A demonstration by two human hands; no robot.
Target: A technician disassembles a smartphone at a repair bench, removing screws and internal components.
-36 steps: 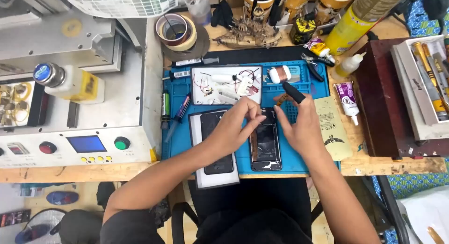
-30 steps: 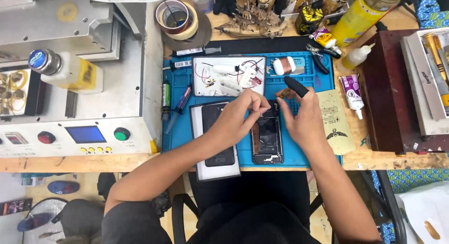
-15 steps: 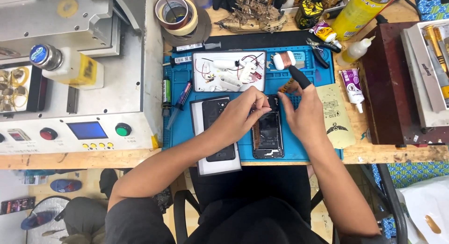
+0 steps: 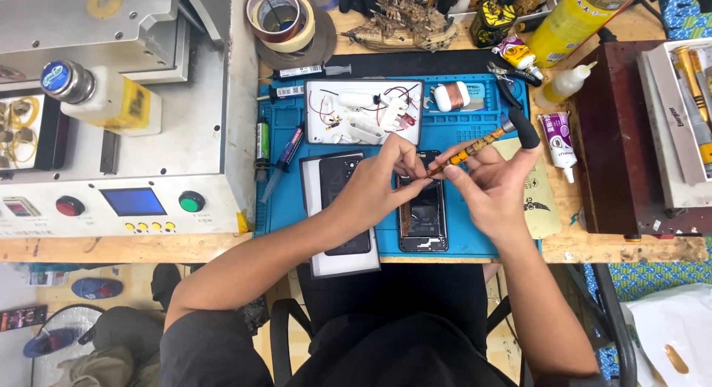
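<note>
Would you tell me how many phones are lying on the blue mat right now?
2: an opened phone lies under both hands at the mat's middle, and a dark phone rests on a white box just left of it. Others may be hidden.

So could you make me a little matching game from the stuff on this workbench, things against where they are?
Things:
1. opened phone
2. screwdriver
3. tape rolls
4. green button

Places:
A. on the machine's front panel
B. top of the bench, by the machine
C. in the right hand
D. on the blue mat, under both hands

Pairs: 1-D, 2-C, 3-B, 4-A
</note>
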